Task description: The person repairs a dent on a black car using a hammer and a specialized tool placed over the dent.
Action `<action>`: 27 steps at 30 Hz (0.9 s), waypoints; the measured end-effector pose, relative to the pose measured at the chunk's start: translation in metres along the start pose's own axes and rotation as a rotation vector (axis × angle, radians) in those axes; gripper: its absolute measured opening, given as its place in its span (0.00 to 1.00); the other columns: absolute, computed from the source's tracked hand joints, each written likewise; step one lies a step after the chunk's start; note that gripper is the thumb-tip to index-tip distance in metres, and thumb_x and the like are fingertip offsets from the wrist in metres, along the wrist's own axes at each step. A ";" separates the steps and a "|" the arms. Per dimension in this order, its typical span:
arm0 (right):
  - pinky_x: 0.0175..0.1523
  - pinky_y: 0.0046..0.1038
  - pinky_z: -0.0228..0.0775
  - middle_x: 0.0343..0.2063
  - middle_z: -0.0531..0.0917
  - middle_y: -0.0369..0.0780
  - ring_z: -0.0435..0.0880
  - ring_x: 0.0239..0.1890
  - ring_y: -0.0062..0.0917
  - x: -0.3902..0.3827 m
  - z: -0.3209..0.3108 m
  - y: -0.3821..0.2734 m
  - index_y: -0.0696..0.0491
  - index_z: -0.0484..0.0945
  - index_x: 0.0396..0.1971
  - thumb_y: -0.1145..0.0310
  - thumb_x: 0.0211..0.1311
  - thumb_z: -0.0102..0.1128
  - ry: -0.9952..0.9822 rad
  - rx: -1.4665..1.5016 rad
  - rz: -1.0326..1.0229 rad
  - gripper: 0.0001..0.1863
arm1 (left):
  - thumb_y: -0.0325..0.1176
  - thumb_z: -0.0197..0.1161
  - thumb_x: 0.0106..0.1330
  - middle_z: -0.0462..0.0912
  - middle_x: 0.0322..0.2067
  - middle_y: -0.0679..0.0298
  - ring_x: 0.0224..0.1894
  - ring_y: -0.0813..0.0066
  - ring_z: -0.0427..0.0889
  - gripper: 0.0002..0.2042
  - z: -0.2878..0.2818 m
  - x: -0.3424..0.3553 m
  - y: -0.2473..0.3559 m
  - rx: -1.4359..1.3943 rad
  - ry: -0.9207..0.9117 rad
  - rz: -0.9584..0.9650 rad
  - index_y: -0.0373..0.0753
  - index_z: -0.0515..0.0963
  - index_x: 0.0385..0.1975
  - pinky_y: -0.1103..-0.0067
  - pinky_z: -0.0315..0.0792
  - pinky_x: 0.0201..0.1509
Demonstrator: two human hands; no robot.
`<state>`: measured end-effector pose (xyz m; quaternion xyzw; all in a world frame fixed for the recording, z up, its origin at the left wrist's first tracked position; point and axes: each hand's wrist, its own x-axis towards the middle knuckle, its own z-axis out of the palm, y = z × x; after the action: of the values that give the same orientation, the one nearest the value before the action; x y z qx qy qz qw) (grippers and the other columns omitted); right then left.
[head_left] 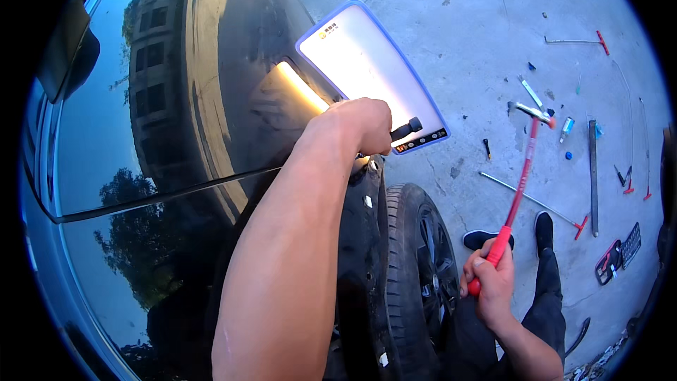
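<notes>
My left hand (363, 123) is closed beside the dark car panel (254, 109), near its edge. From its fist sticks a short black rod (406, 128) with a thicker knobbed end; the rest of it is hidden by the fingers. Just beyond that hand, a bright white light panel (367, 56) with a blue rim leans by the bodywork and throws a glowing reflection on the paint. My right hand (491, 282) grips the red handle of a hammer (523, 176), held upright with its metal head apart from the rod.
A car wheel (423, 254) stands below the panel edge, close to my legs. On the concrete lie T-handled rods (532, 197), a flat dark bar (594, 176), a small bottle (567, 129), a black case (612, 261) and several small tools. My shoes (544, 233) are near the wheel.
</notes>
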<state>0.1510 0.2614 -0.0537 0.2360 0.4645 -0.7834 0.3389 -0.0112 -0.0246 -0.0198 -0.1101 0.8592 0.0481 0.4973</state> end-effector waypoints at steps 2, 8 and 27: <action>0.20 0.19 0.66 0.22 0.71 0.36 0.71 0.15 0.17 -0.002 -0.008 0.002 0.54 0.63 0.38 0.77 0.61 0.52 -0.231 -0.239 0.201 0.09 | 0.37 0.66 0.57 0.83 0.27 0.56 0.31 0.63 0.81 0.12 0.001 -0.001 -0.001 0.014 -0.001 0.034 0.37 0.83 0.36 0.69 0.73 0.37; 0.19 0.19 0.64 0.21 0.72 0.38 0.69 0.14 0.18 0.007 0.003 -0.001 0.53 0.62 0.39 0.76 0.62 0.48 0.090 0.016 -0.070 0.08 | 0.37 0.66 0.57 0.80 0.23 0.59 0.29 0.66 0.78 0.12 -0.004 -0.006 0.009 -0.030 0.005 0.023 0.35 0.82 0.36 0.70 0.70 0.35; 0.19 0.20 0.65 0.22 0.72 0.38 0.70 0.15 0.17 0.005 0.007 0.001 0.53 0.63 0.40 0.76 0.61 0.51 0.021 0.033 -0.068 0.10 | 0.38 0.66 0.57 0.77 0.20 0.61 0.26 0.69 0.75 0.12 -0.008 -0.010 0.005 -0.016 -0.041 0.046 0.35 0.82 0.32 0.71 0.68 0.33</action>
<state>0.1475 0.2529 -0.0544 0.2341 0.4630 -0.7993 0.3034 -0.0140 -0.0198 -0.0070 -0.0931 0.8506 0.0686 0.5129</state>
